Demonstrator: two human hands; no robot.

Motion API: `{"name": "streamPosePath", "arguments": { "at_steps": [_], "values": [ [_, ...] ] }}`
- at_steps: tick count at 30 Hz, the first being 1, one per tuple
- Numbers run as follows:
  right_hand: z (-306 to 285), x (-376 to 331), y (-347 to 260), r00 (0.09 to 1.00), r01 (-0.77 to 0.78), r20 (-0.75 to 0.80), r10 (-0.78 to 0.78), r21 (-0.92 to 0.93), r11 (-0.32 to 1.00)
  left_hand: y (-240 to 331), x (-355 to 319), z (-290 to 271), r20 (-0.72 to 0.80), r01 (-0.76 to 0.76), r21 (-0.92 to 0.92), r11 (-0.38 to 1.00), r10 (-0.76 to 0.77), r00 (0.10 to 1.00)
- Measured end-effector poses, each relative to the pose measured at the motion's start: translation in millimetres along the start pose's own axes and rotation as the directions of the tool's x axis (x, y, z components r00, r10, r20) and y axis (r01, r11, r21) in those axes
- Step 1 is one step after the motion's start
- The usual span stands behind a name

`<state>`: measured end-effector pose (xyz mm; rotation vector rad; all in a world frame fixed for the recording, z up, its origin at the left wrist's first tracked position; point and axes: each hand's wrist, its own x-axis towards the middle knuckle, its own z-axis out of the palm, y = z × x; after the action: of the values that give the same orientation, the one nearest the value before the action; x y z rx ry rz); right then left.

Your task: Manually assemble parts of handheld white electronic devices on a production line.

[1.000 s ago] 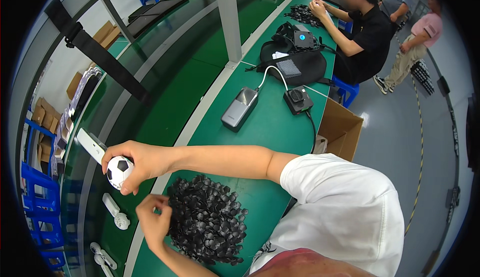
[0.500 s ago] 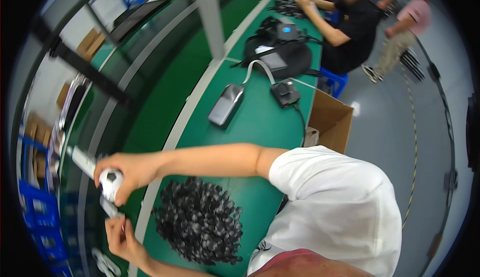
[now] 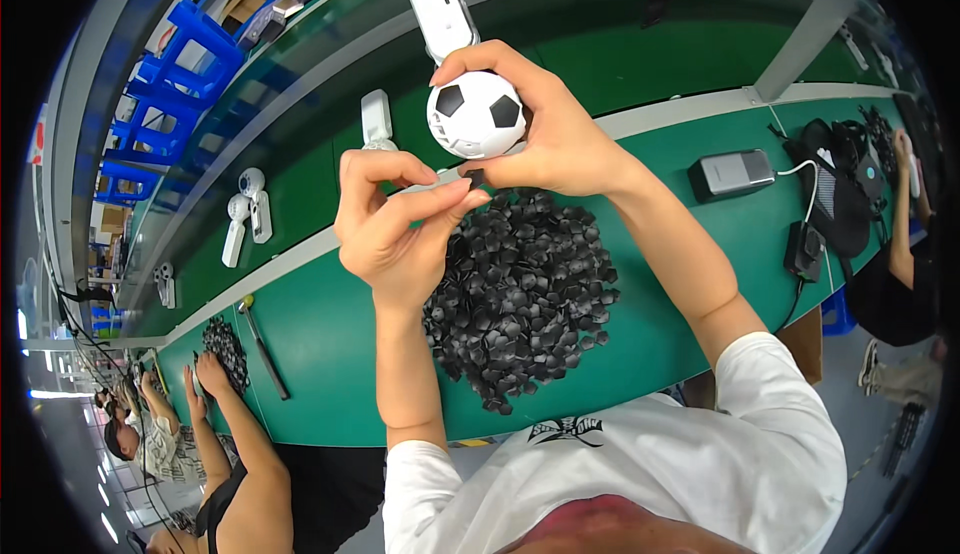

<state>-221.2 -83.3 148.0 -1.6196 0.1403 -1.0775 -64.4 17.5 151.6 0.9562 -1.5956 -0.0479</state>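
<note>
My right hand [image 3: 545, 119] is closed around a white ball-shaped head with black pentagon patches, like a small football [image 3: 475, 116]. A long white body [image 3: 437, 4] extends beyond it, seemingly part of the same device. My left hand [image 3: 395, 224] pinches a small black piece [image 3: 475, 178] between thumb and forefinger, just below the ball. Under both hands, a heap of small black pentagon-shaped pieces [image 3: 520, 304] lies on the green table [image 3: 330, 354]. Another white device [image 3: 376, 119] rests on the green belt just beyond my left hand.
More white devices [image 3: 258, 204] lie on the belt [image 3: 330, 174] at left. A hammer [image 3: 265, 349] lies on the table, near a co-worker's hands [image 3: 208, 379] and a second black heap. On the right are a grey box-shaped device [image 3: 735, 174], a cabled black unit [image 3: 804, 252] and a black bag [image 3: 835, 194].
The view has swung round, bringing the co-worker on the left into sight. My left hand has come close below the ball with a black piece; my right hand still holds the ball.
</note>
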Motion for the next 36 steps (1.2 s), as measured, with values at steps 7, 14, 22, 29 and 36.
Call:
{"name": "streamPosePath", "arguments": {
  "at_steps": [7,14,22,29,36],
  "values": [
    [1,0,-4,0.957,0.291,0.087,-0.278,-0.315,0.903,3,3,-1,-0.034,-0.177,0.217,0.96,0.188,0.982],
    [6,-5,-12,0.951,0.305,0.137,-0.277,-0.282,0.91,4,3,-3,-0.086,-0.02,0.0,1.0,0.02,0.996],
    [1,0,-11,0.988,0.143,0.068,-0.136,-0.108,0.984,-24,9,-5,0.08,0.42,-0.541,0.728,-0.453,0.888],
    [-10,6,-36,0.991,-0.103,-0.075,0.113,0.124,0.987,-70,-11,8,0.504,0.361,0.377,0.853,-0.516,0.693],
    [-29,7,-23,0.929,-0.356,-0.043,0.369,0.182,0.917,-100,-41,29,0.721,0.185,0.385,0.904,-0.42,0.551]
  ]
}}
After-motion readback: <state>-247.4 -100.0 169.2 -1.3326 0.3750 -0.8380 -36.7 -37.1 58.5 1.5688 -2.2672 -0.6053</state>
